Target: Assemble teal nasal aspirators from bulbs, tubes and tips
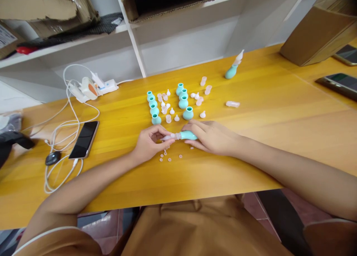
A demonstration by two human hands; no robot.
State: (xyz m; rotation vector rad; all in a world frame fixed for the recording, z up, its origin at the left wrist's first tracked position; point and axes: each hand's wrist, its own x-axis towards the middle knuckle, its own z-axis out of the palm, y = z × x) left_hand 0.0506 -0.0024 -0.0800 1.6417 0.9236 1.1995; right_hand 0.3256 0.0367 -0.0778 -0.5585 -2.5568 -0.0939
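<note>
My right hand (202,135) is wrapped round the teal bulb of a nasal aspirator (188,135), which lies sideways just above the table. At its other end, my left hand (153,142) pinches the pale pointed nozzle (168,138) between thumb and fingers. A clear collar (177,136) sits between nozzle and bulb. Beyond my hands stand several open teal bulbs (183,102) in two rows. Among them lie clear cups (168,119) and small white nozzles (176,117). Several tiny rings (169,159) are scattered on the near side of my hands.
An assembled nasal aspirator (231,71) stands at the back right, with a clear tube (232,104) nearer. On the left are a phone (84,139), tangled white cables (57,128) and a power strip (108,86). A cardboard box (318,33) and another phone (338,84) are at right.
</note>
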